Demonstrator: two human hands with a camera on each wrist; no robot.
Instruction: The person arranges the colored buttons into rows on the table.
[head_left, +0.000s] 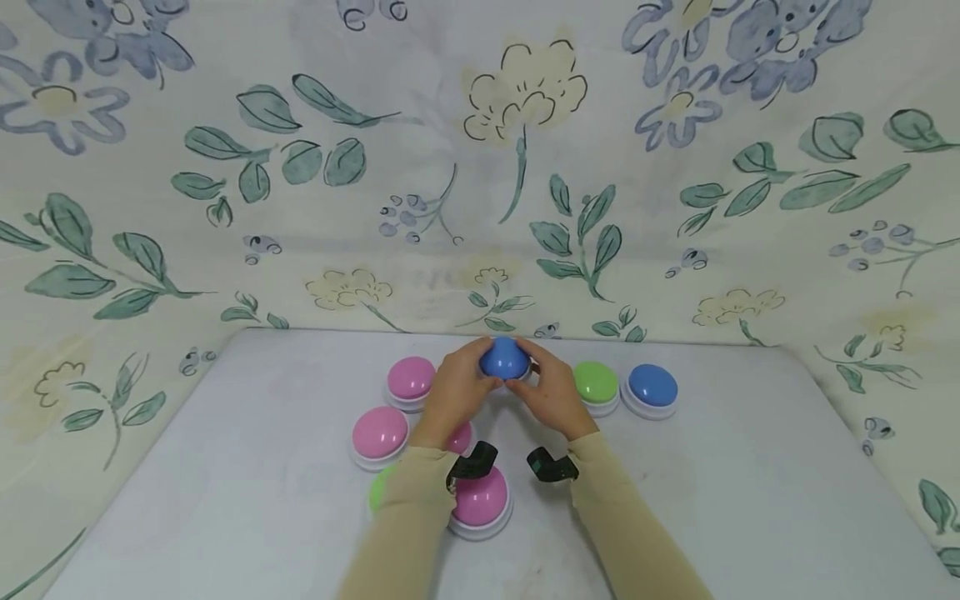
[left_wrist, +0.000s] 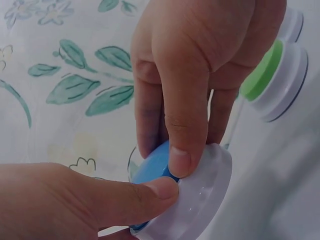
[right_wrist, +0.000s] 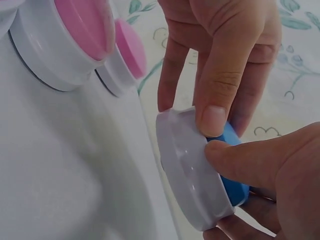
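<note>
Both hands hold a blue round push button with a white base, at the table's far edge. My left hand grips it from the left and my right hand from the right. Their thumbs meet side by side where the blue dome joins the base, on the near side. Fingers wrap the far side and are partly hidden. In both wrist views the button is tilted, its base turned toward the table. A pink push button stands just left of my left hand, and a green push button just right of my right hand.
A second blue push button sits at right. Under and beside the left forearm are more pink buttons and a partly covered green button. Flower-patterned cloth rises behind the white table.
</note>
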